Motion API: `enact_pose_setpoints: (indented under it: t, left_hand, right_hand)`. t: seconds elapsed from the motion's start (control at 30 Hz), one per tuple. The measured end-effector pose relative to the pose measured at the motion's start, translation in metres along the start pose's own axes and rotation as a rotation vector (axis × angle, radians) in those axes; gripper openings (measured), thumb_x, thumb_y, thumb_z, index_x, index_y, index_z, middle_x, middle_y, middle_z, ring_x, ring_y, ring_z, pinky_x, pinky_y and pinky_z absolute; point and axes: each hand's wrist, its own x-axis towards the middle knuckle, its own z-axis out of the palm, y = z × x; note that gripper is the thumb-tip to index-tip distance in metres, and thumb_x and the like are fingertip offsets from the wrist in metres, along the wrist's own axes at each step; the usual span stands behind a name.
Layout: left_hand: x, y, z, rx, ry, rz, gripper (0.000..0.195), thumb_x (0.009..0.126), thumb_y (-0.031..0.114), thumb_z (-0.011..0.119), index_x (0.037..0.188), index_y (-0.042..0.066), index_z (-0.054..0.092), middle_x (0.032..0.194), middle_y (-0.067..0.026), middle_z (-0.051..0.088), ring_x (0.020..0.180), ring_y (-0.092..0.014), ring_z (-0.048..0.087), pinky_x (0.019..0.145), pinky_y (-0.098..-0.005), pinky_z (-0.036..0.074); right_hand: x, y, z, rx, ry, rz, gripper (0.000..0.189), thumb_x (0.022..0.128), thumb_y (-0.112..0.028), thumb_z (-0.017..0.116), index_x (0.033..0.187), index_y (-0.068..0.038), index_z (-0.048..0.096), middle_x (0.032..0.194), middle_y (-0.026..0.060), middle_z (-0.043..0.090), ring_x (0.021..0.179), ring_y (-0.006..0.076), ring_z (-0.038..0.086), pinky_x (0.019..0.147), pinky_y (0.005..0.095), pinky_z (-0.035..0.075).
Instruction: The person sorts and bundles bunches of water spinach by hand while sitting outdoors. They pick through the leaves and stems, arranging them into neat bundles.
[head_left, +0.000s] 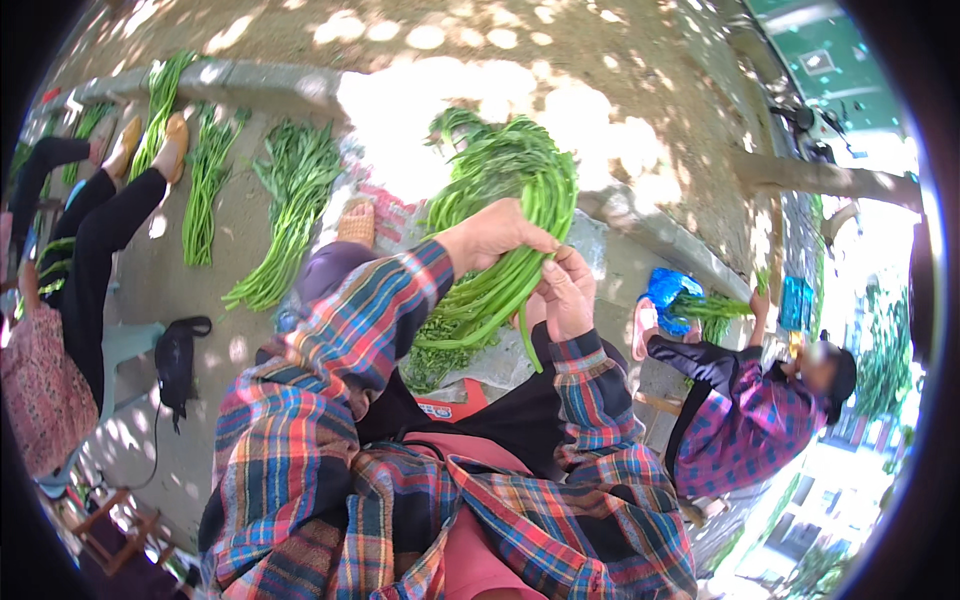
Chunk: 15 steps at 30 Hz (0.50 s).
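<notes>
A large bundle of long green leafy stems lies bent across the space before me, its leafy part curling away at the top. My left hand reaches over the bundle, its fingertips pinching at the right edge of the stems. Close beside it, touching at the fingertips, my right hand has thumb and fingers closed on some stems. One stem hangs down below my right hand. Small loose greens lie on the ground under the bundle.
More bunches of stems lie on the paving at the left, near people seated there. A black bag hangs by a pale stool. At the right sits a person in checked clothes with greens by a blue plastic bag. A kerb runs beyond.
</notes>
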Motion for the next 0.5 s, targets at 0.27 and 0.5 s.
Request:
enact_pose_setpoints:
  t: [0.27, 0.5]
  left_hand:
    - [0.0, -0.005, 0.005, 0.545, 0.44, 0.048, 0.018, 0.059, 0.008, 0.068, 0.062, -0.006, 0.056, 0.059, -0.0061, 0.055, 0.053, -0.012, 0.051, 0.046, -0.029, 0.041]
    - [0.003, 0.0, -0.019, 0.382, 0.418, -0.002, 0.022, 0.065, -0.003, 0.063, 0.087, -0.004, 0.059, 0.073, -0.0059, 0.06, 0.06, -0.014, 0.058, 0.052, -0.0272, 0.048]
  right_hand:
    - [0.011, 0.011, -0.004, -0.139, 0.066, 0.076, 0.013, 0.086, -0.006, 0.051, 0.097, 0.001, 0.054, 0.087, 0.0048, 0.059, 0.074, 0.0106, 0.057, 0.066, 0.0244, 0.049]
    - [0.028, 0.023, 0.001, -0.225, 0.034, 0.081, 0.018, 0.086, -0.006, 0.053, 0.102, 0.001, 0.054, 0.088, 0.0019, 0.059, 0.072, 0.0076, 0.053, 0.064, 0.0222, 0.044]
